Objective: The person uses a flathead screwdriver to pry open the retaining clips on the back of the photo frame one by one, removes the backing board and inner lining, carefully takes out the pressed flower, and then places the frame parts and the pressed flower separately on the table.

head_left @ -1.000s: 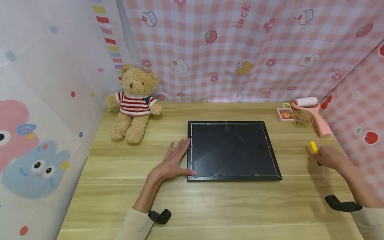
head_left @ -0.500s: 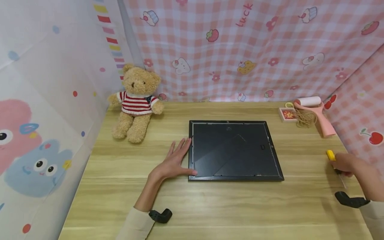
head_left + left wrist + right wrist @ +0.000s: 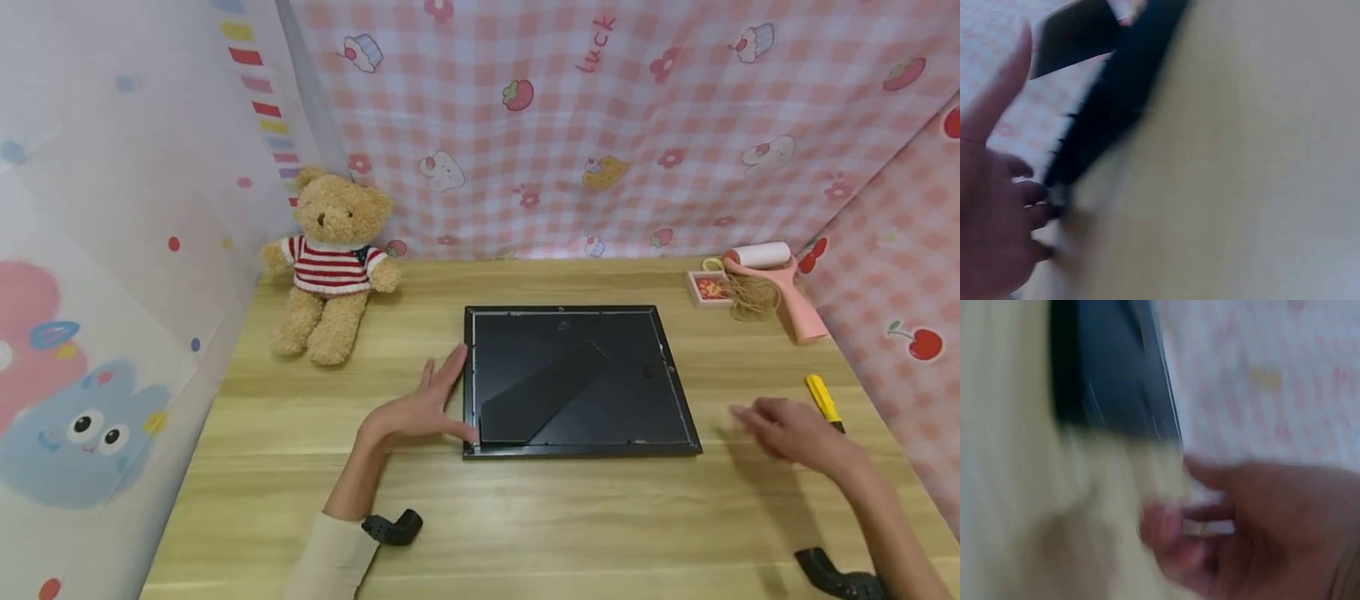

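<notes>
A: Item one, the black picture frame (image 3: 581, 379)?
B: Lies face down on the desk (image 3: 525, 517), about the middle, slightly nearer the back edge. Its back panel is up, with the prop stand folded flat across it.

A: Left hand (image 3: 420, 408)?
B: Fingers straight and spread, resting along the frame's left edge; thumb at the frame's near-left corner. It grips nothing. The left wrist view shows the same dark edge beside the fingers (image 3: 1029, 200), though blurred.

A: Right hand (image 3: 787, 429)?
B: Above the desk between the frame's right edge and the yellow-handled tool (image 3: 823, 400), apart from both. Fingers look loose and extended, holding nothing; both views of it are smeared, so finger detail is uncertain.

A: The tool?
B: Lies on the desk close to the right edge, just beside the right hand, untouched.

A: Remaining stock?
B: Teddy bear (image 3: 330, 262) in a striped jumper, seated at the back-left corner. At the back-right corner: pink lint roller (image 3: 780, 279), a bunch of rubber bands (image 3: 750, 296), a small pink box (image 3: 708, 287).
</notes>
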A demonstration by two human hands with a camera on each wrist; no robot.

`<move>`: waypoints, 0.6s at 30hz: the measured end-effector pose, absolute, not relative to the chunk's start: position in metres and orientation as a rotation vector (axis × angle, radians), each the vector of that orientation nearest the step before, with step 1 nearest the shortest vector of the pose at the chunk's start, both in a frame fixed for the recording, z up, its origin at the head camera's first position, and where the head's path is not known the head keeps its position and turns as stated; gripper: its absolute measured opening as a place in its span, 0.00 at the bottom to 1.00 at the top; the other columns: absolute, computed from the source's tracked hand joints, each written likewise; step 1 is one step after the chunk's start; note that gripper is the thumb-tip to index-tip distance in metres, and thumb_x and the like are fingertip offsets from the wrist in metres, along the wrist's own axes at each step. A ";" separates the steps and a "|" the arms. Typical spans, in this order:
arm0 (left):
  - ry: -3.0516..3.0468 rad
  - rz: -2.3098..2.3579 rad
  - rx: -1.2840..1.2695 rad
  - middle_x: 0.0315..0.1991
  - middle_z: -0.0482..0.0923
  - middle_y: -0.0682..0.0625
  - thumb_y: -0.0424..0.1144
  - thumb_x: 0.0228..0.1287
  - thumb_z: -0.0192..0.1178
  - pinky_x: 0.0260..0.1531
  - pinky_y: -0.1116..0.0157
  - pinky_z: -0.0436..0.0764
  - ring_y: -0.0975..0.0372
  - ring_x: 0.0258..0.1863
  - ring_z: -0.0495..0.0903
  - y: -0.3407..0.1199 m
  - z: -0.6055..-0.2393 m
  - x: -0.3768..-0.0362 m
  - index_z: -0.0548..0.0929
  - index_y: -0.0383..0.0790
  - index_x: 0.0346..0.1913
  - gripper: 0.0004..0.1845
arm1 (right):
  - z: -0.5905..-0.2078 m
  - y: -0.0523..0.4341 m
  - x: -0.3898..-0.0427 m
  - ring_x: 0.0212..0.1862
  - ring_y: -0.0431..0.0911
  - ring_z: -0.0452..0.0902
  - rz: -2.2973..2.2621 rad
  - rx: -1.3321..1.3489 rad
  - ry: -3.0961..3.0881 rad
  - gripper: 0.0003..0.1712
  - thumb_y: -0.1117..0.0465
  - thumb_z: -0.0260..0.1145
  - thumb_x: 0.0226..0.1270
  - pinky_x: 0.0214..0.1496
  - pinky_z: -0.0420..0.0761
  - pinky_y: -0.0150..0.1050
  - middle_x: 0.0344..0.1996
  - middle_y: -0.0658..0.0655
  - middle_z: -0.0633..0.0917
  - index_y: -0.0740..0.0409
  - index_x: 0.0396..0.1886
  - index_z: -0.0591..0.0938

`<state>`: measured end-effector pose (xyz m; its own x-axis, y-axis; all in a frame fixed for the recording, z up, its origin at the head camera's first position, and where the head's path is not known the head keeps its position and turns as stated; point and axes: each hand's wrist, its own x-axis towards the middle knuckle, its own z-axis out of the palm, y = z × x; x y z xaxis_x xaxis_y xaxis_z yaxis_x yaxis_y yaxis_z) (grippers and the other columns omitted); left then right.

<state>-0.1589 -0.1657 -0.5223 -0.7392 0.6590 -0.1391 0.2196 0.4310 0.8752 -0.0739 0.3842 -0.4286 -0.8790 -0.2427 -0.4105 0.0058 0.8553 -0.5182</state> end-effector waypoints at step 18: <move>2.832 1.287 0.669 0.70 0.79 0.32 0.45 0.88 0.54 0.77 0.43 0.73 0.41 0.73 0.77 -0.146 -0.564 -0.232 0.77 0.30 0.75 0.25 | -0.491 0.249 -0.022 0.30 0.40 0.86 -1.740 -0.183 1.868 0.23 0.62 0.48 0.94 0.28 0.84 0.31 0.35 0.58 0.87 0.86 0.55 0.73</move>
